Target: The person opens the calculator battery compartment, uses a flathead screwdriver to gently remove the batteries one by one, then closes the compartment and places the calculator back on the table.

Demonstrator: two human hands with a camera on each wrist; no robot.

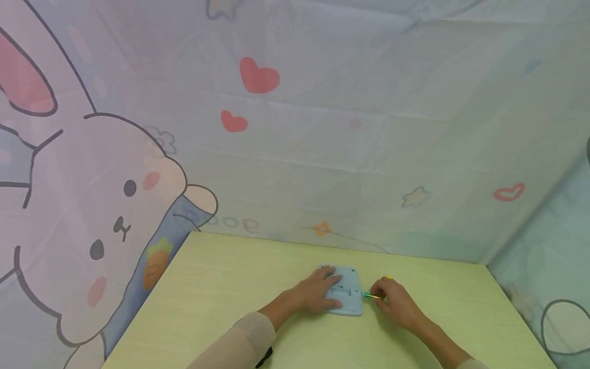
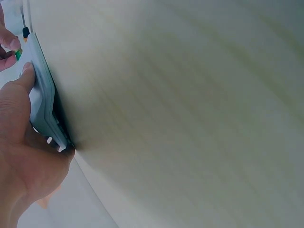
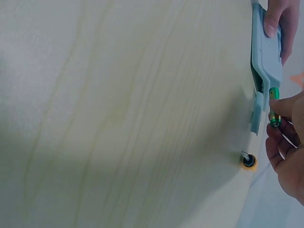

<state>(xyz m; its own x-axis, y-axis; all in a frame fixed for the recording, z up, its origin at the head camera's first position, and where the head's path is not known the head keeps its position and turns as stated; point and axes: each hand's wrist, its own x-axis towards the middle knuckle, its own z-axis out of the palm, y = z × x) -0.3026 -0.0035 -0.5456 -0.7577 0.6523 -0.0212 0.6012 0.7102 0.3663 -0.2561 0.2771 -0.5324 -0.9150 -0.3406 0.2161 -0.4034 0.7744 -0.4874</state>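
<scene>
We see left hand [image 1: 317, 292] spread over blue device [image 1: 349, 280] on surface [image 1: 221, 287], right hand [image 1: 397, 303] pinching green battery [image 1: 370, 295] just beside it; we'd guess a loose pinch could let the battery roll off

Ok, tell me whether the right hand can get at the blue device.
Likely yes: the right hand, pinching a green battery, is beside the blue device, and the left hand leaves that edge uncovered.

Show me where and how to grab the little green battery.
Pinch the green battery round its middle, from the right, as the right hand does. It's a slim cylinder, so a pinch should suit it, and one end points at the pale blue device, so probably keep that end free.
</scene>
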